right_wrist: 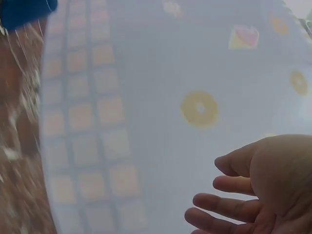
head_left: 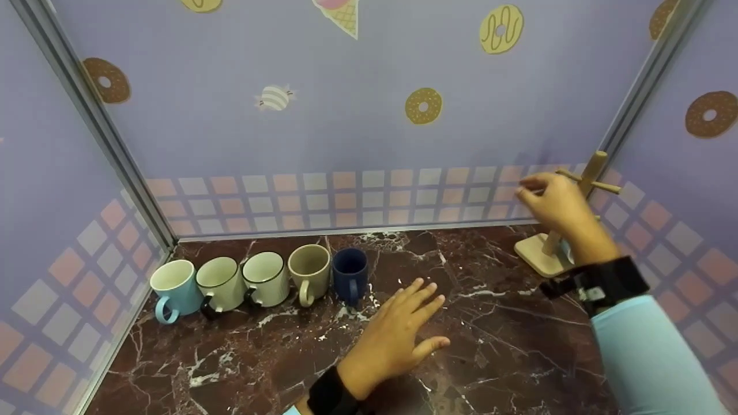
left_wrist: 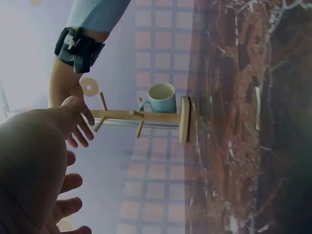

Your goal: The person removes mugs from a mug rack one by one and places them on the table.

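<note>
My left hand point(head_left: 395, 334) is spread palm down above the middle of the table, holding nothing. My right hand point(head_left: 556, 202) is raised in front of a wooden mug tree point(head_left: 545, 253), fingers loosely bent and empty. A light blue mug point(left_wrist: 163, 105) hangs on a lower peg of the tree in the left wrist view; my right forearm mostly hides it in the head view. Along the left stand a light blue mug point(head_left: 187, 294), a cream mug point(head_left: 228, 288), a white mug point(head_left: 271, 285), a tan mug point(head_left: 314, 274) and a navy mug point(head_left: 350, 271), handles toward me.
The dark red marbled table point(head_left: 478, 346) ends at a lilac back wall point(head_left: 369, 132) with printed sweets and pastel squares. Side walls enclose the left and right. The tree's upper pegs point(head_left: 608, 187) stick out close to my right wrist.
</note>
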Motion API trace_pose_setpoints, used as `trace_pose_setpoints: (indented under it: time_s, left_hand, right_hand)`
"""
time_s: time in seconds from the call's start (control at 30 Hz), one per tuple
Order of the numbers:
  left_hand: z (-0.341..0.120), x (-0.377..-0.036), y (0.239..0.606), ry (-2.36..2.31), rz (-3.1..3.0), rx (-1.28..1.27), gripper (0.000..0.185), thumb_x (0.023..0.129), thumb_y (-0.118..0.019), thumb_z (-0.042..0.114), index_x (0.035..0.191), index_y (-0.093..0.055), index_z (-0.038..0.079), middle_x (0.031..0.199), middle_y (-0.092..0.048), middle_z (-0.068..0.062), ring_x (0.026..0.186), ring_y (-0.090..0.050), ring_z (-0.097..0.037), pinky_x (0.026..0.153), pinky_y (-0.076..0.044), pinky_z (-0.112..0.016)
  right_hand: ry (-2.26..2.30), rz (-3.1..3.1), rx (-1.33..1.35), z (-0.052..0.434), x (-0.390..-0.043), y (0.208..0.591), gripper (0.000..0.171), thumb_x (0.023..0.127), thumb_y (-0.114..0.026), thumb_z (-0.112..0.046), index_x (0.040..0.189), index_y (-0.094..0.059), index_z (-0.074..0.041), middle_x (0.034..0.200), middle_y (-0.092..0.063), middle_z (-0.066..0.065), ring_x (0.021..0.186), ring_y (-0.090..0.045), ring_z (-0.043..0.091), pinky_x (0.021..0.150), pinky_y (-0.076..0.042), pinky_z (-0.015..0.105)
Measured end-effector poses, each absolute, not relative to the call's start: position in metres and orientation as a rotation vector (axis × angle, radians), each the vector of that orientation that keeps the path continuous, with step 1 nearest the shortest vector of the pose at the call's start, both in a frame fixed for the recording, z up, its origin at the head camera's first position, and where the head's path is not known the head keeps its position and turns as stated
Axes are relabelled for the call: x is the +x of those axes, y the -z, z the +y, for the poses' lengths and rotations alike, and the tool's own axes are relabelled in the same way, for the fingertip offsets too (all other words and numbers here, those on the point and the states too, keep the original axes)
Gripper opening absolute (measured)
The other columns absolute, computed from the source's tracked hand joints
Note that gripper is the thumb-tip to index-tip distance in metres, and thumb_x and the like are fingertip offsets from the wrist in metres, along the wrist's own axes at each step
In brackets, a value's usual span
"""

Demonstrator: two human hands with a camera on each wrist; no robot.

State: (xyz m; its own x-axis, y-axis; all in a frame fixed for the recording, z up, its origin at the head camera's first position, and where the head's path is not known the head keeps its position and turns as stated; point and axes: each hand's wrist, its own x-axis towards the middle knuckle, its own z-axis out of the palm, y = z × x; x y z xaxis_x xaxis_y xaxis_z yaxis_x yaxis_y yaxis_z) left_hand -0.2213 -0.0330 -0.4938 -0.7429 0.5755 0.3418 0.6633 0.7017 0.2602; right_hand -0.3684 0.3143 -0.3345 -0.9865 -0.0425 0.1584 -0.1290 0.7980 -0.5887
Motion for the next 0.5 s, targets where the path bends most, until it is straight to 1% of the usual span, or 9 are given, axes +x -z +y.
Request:
trace_pose_setpoints:
  time_s: [0.13, 0.2, 0.23, 0.3, 0.37, 0.5]
  left_hand:
    - [-0.03, -0.22, 0.494, 0.533, -2.683, -1.039, 0.078, 0.11, -0.053, 0.072, 0.173, -0.049, 0.026, 0.185, -0.038, 0.002, 0.173, -0.037, -0.026, 0.14, -0.036, -0.054]
    - [-0.029, -0.218, 0.496, 0.529, -2.721, -1.064, 0.08, 0.109, -0.052, 0.074, 0.174, -0.047, 0.027, 0.185, -0.038, 0.003, 0.173, -0.038, -0.024, 0.141, -0.035, -0.053]
    - [-0.028, -0.218, 0.497, 0.532, -2.742, -1.076, 0.081, 0.109, -0.052, 0.075, 0.174, -0.046, 0.028, 0.185, -0.038, 0.004, 0.173, -0.037, -0.023, 0.141, -0.034, -0.052]
    - [-0.026, -0.216, 0.5, 0.538, -2.789, -1.098, 0.082, 0.108, -0.05, 0.076, 0.176, -0.043, 0.03, 0.185, -0.037, 0.006, 0.173, -0.036, -0.021, 0.142, -0.032, -0.051]
    - [-0.024, -0.215, 0.503, 0.539, -2.826, -1.121, 0.084, 0.107, -0.049, 0.078, 0.177, -0.04, 0.032, 0.185, -0.035, 0.007, 0.174, -0.034, -0.02, 0.143, -0.03, -0.051]
    - [-0.021, -0.213, 0.506, 0.527, -2.86, -1.171, 0.085, 0.106, -0.05, 0.079, 0.178, -0.036, 0.035, 0.186, -0.033, 0.006, 0.175, -0.031, -0.02, 0.143, -0.028, -0.052]
  right_hand:
    - [-0.824, -2.84, 0.015, 0.34, -0.377, 0.31, 0.058, 0.117, -0.059, -0.039, 0.16, -0.058, 0.0, 0.161, -0.059, 0.036, 0.143, -0.061, 0.058, 0.118, -0.053, 0.073]
    - [-0.759, -2.837, -0.048, 0.354, -0.381, 0.302, 0.061, 0.117, -0.057, -0.04, 0.163, -0.056, -0.001, 0.168, -0.051, 0.037, 0.15, -0.053, 0.061, 0.124, -0.046, 0.077]
    - [-0.732, -2.829, -0.072, 0.36, -0.383, 0.299, 0.061, 0.116, -0.057, -0.038, 0.163, -0.055, 0.0, 0.17, -0.047, 0.038, 0.154, -0.048, 0.063, 0.128, -0.04, 0.078]
    - [-0.696, -2.821, -0.113, 0.373, -0.386, 0.296, 0.061, 0.117, -0.055, -0.035, 0.166, -0.052, 0.002, 0.175, -0.037, 0.04, 0.159, -0.037, 0.066, 0.131, -0.033, 0.08]
    - [-0.653, -2.806, -0.127, 0.383, -0.39, 0.295, 0.06, 0.116, -0.054, -0.029, 0.165, -0.05, 0.005, 0.175, -0.033, 0.043, 0.16, -0.031, 0.068, 0.133, -0.028, 0.081]
    - [-0.595, -2.814, -0.142, 0.398, -0.398, 0.294, 0.06, 0.118, -0.051, -0.024, 0.168, -0.043, 0.009, 0.172, -0.032, 0.046, 0.156, -0.033, 0.07, 0.131, -0.031, 0.081]
